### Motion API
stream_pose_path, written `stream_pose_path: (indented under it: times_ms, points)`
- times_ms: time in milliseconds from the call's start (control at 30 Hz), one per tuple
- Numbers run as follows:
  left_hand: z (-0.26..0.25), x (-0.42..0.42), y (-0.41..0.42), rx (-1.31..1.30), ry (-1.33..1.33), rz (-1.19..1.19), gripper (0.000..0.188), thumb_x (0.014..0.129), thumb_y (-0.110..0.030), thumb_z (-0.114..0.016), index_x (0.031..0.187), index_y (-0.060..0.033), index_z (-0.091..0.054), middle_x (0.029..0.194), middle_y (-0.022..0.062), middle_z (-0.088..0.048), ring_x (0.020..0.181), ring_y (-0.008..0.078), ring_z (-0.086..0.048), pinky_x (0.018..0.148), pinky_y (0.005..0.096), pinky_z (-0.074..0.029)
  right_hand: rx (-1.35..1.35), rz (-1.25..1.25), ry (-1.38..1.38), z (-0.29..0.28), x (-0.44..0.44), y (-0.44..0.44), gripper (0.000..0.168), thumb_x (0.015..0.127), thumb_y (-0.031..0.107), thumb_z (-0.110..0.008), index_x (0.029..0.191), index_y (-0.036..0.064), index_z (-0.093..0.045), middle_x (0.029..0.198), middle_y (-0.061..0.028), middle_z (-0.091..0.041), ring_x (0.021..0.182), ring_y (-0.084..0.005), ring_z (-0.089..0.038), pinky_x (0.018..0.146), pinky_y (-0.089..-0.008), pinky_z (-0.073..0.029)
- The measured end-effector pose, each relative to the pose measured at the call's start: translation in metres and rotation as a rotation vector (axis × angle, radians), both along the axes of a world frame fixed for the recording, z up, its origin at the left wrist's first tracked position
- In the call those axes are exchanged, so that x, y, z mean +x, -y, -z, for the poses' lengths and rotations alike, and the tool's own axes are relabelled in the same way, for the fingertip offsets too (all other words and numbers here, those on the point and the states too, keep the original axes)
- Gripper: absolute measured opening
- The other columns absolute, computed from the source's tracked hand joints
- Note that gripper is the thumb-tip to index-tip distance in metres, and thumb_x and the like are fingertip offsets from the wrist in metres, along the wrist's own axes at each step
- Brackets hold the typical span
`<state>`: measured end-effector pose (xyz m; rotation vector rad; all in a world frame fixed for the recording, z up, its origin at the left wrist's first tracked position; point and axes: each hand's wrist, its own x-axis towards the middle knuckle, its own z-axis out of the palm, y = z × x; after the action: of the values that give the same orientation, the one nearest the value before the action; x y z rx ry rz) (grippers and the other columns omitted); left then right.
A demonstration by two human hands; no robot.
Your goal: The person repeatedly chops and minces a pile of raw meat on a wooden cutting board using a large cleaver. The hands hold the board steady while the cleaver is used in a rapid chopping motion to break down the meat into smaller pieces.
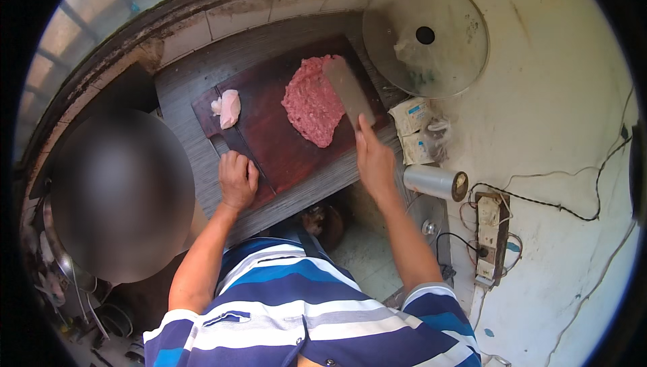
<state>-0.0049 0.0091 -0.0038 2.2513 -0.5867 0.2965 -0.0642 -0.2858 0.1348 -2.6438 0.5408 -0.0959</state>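
Note:
On a dark red wooden cutting board [263, 139] lies a flattened mound of minced meat [313, 101]. My right hand [374, 157] grips a cleaver [349, 91], whose broad blade touches the right edge of the mince; the handle is hidden in the fingers. Curled with nothing visible in it, my left hand [238, 180] rests on the board's near left edge, close to its cut-out slot. A pale, pinkish-white piece of meat or fat [230, 109] lies at the board's far left part, beyond my left hand.
The board lies on a grey wood-grain table [187, 79]. A round glass lid [427, 38] leans on the wall behind. Packets [408, 117] and a metallic cylinder [434, 181] stand right of the table, near a wall-mounted socket strip [489, 238]. Another person, blurred, is at the left.

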Motion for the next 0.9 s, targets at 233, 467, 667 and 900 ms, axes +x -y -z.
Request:
stream_pose_path:
  times_ms: [233,467,667,900]
  points:
    - [-0.003,0.000,0.001,0.015,0.019,0.010,0.012,0.087,-0.007,-0.065,0.086,-0.0031,-0.054,0.091,0.0173,-0.050,0.087,0.0382,-0.052,0.077,0.0491,-0.044,-0.190,-0.045,-0.211,0.055,-0.009,0.007,0.045,0.110,0.032,-0.052,0.153,0.021,-0.054,0.080,-0.0242,-0.070,0.072,-0.0476,-0.068,0.067,-0.0598,-0.051]
    - [-0.005,-0.003,0.004,0.014,-0.002,0.019,0.011,0.086,-0.007,-0.066,0.086,-0.0036,-0.055,0.091,0.0173,-0.050,0.087,0.0382,-0.052,0.076,0.0491,-0.044,-0.234,-0.104,-0.141,0.070,0.023,0.012,0.045,0.108,0.034,-0.054,0.151,0.020,-0.057,0.084,-0.0227,-0.072,0.076,-0.0465,-0.070,0.069,-0.0588,-0.053]
    - [-0.001,0.003,0.004,0.021,0.030,-0.015,0.011,0.085,-0.006,-0.067,0.085,-0.0040,-0.055,0.091,0.0171,-0.051,0.087,0.0382,-0.052,0.076,0.0488,-0.044,-0.273,-0.152,-0.032,0.034,0.017,0.007,0.047,0.109,0.034,-0.054,0.151,0.015,-0.054,0.076,-0.0209,-0.069,0.071,-0.0434,-0.070,0.063,-0.0566,-0.054]
    - [-0.002,0.000,0.002,0.024,0.031,-0.014,0.011,0.086,-0.006,-0.066,0.086,-0.0035,-0.055,0.091,0.0171,-0.051,0.087,0.0383,-0.052,0.076,0.0490,-0.044,-0.209,-0.133,-0.190,0.036,-0.005,0.002,0.047,0.108,0.032,-0.056,0.150,0.012,-0.054,0.082,-0.0201,-0.072,0.075,-0.0451,-0.070,0.069,-0.0579,-0.054]
